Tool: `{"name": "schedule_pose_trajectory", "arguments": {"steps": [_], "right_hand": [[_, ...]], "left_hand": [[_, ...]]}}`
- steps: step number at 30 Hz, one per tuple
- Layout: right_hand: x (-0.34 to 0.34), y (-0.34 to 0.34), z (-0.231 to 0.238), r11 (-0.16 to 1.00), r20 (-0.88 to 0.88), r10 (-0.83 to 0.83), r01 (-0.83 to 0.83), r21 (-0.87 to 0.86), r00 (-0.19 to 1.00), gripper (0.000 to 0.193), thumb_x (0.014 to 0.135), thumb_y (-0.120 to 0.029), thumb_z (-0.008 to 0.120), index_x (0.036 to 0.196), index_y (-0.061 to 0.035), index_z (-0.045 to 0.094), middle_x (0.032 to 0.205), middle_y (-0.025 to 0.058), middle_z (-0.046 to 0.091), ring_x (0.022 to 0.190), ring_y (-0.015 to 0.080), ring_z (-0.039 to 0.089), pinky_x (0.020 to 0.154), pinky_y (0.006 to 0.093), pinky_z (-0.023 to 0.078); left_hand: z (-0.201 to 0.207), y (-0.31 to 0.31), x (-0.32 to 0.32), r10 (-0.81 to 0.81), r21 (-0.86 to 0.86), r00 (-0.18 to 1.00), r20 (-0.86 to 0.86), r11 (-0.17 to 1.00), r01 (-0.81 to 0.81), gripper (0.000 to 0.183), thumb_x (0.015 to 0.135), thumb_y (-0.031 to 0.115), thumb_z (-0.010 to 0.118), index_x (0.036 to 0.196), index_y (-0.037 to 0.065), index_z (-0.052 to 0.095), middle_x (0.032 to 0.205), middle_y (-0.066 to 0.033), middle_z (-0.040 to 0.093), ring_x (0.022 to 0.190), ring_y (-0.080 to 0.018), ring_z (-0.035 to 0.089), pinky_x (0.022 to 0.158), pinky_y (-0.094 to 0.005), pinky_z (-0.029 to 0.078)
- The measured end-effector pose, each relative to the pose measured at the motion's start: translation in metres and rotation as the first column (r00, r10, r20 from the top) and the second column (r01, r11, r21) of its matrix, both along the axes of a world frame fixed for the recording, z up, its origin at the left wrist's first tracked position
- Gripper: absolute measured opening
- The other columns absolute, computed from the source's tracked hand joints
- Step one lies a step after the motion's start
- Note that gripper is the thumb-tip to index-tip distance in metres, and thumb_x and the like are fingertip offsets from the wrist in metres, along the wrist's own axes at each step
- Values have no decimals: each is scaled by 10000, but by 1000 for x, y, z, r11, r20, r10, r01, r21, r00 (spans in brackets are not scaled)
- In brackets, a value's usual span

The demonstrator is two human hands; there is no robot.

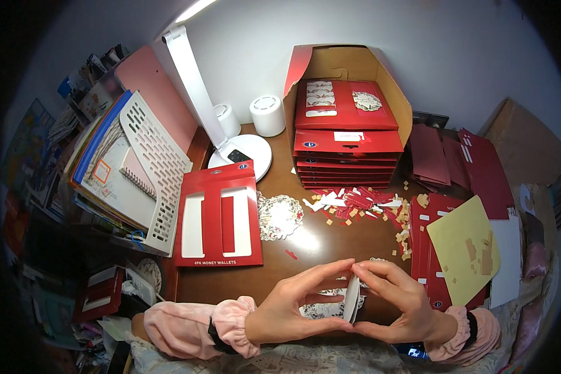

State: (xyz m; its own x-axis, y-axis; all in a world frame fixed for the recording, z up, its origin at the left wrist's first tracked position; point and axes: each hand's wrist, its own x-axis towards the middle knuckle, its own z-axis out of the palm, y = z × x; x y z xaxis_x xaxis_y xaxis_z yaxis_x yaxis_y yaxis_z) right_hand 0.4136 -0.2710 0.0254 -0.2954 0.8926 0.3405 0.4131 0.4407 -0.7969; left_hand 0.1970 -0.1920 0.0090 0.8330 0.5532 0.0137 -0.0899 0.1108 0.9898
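Near the front of the brown desk, my left hand (287,305) and my right hand (405,308) face each other. Between their fingertips they grip a thin stack of white cards (352,298), seen nearly edge-on, by its far and near ends. Below the hands lies a white piece with a dark floral print (321,310), partly covered by my fingers. Left of centre rests a red cardboard sleeve (220,215) with two white cut-outs. Beside it are round lacy-edged printed cut-outs (280,217).
An open carton (400,93) holds stacked red packages (349,156). Red, white and tan scraps (355,202) litter the desk before it. On the right, a yellow sheet (458,249) with tan pieces covers red cards. A white lamp (196,81) and file rack (162,168) stand left.
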Motion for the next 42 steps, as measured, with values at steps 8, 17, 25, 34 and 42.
{"name": "schedule_pose_trajectory", "arguments": {"steps": [8,17,25,34,42], "right_hand": [[3,-1,3,997,-89,43,-48,-58,995,771,737,-138,833,1377,78,460,1330,241,497,1157,298,588,923,339,542],[-5,-1,0,998,-89,-11,6,-60,996,752,734,-133,824,1373,54,474,1329,228,499,1170,290,582,922,348,551],[-5,-1,4,998,-93,-7,0,-68,996,755,724,-136,831,1366,53,480,1317,224,506,1158,286,594,919,348,555],[-6,0,0,999,-106,-7,3,-36,994,730,718,-133,828,1340,55,496,1307,223,507,1149,288,599,919,350,553],[-4,1,1,999,-116,17,-20,-28,993,702,724,-128,820,1327,56,512,1282,219,524,1117,287,614,893,348,562]], "left_hand": [[4,2,-5,-35,-80,999,7,996,35,820,793,47,797,1465,-5,332,1463,-141,413,1288,-251,499,1021,-376,513],[0,1,-1,-1,-95,1000,7,995,2,831,782,51,807,1459,-4,328,1466,-133,402,1286,-259,501,1025,-391,512],[0,0,-3,-7,-118,1000,0,993,7,838,773,53,814,1455,-3,330,1462,-136,405,1290,-264,499,1025,-400,512],[1,-1,-2,3,-83,1000,-22,997,-5,838,768,56,818,1450,-1,335,1471,-129,396,1290,-270,501,1022,-399,514],[3,-4,-2,9,-67,1000,-10,998,-9,824,778,51,808,1450,4,333,1481,-127,383,1286,-269,503,1024,-389,515]]}}
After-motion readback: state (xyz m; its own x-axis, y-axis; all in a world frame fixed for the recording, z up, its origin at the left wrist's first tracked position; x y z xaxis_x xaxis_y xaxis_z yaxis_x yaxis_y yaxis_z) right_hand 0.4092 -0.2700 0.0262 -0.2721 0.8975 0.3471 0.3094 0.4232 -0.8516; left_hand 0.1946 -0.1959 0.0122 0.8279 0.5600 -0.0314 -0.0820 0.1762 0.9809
